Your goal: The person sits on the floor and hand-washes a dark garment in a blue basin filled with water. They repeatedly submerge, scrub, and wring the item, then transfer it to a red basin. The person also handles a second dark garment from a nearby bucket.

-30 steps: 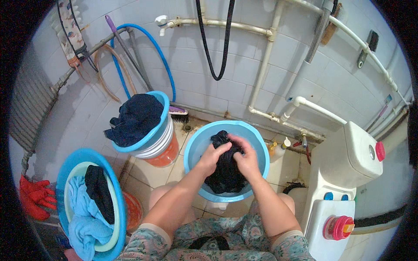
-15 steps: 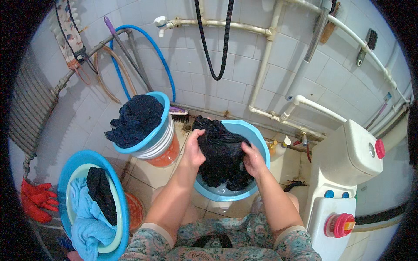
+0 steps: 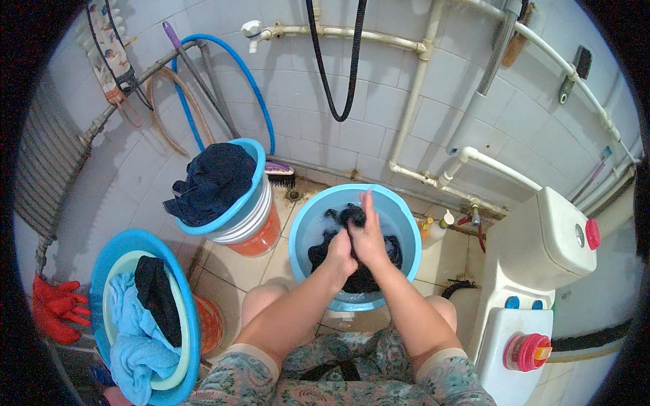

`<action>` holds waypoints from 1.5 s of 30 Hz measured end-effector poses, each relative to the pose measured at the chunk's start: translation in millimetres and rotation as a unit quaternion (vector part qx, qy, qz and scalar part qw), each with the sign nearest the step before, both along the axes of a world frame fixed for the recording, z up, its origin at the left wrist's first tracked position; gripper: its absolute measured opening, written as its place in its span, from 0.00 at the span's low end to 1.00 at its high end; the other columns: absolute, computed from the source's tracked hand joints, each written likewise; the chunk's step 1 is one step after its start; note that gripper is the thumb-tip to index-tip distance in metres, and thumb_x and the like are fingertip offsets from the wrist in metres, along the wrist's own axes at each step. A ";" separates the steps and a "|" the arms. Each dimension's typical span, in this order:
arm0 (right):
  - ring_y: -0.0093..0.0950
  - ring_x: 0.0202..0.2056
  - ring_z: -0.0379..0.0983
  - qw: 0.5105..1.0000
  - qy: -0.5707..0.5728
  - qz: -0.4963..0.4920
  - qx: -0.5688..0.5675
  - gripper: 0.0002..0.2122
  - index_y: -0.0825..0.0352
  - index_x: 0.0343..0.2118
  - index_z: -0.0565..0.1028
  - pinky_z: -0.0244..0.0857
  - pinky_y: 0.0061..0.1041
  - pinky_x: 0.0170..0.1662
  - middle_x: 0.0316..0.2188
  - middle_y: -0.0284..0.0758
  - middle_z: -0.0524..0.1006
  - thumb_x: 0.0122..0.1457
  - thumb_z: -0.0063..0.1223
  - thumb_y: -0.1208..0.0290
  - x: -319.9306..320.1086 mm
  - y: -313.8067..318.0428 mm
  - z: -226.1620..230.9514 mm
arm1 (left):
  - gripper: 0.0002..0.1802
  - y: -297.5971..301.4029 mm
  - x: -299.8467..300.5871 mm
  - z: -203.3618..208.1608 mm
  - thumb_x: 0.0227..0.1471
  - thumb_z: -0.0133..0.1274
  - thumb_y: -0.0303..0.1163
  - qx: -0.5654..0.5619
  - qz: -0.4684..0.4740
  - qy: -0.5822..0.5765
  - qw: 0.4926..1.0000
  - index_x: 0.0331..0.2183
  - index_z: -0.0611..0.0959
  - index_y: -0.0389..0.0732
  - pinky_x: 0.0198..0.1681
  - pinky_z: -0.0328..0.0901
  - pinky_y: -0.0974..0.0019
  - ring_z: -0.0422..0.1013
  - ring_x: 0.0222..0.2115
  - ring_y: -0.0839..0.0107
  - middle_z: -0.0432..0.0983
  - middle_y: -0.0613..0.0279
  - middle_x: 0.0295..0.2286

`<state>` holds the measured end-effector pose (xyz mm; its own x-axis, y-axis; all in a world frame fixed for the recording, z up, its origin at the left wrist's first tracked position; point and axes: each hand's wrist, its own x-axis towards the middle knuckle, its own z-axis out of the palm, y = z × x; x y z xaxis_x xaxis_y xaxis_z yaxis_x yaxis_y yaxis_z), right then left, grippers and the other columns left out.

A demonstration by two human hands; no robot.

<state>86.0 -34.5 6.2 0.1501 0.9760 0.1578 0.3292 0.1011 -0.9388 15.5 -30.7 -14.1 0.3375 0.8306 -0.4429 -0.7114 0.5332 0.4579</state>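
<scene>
1. The dark cloth [image 3: 352, 254] is black, wet and bunched up. It lies in water inside the blue tub [image 3: 305, 230], right under my fingers.
2. My left hand [image 3: 338, 260] is curled shut on the dark cloth. My right hand [image 3: 369, 237] presses on it, with its fingers [image 3: 366, 203] stretched out flat.
3. Half a second ago I held the dark cloth up above the tub, one hand on each side. Now it is back down in the water and my hands are close together.
</scene>
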 end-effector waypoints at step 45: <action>0.44 0.58 0.50 0.927 -0.254 0.127 0.246 0.22 0.58 0.38 0.75 0.39 0.52 0.59 0.53 0.35 0.62 0.34 0.63 0.65 -34.7 -65.9 46.7 | 0.12 21.1 -16.3 19.4 0.55 0.44 0.40 0.018 0.074 -0.243 0.967 0.37 0.75 0.45 0.49 0.62 0.57 0.68 0.42 0.65 0.72 0.64 0.39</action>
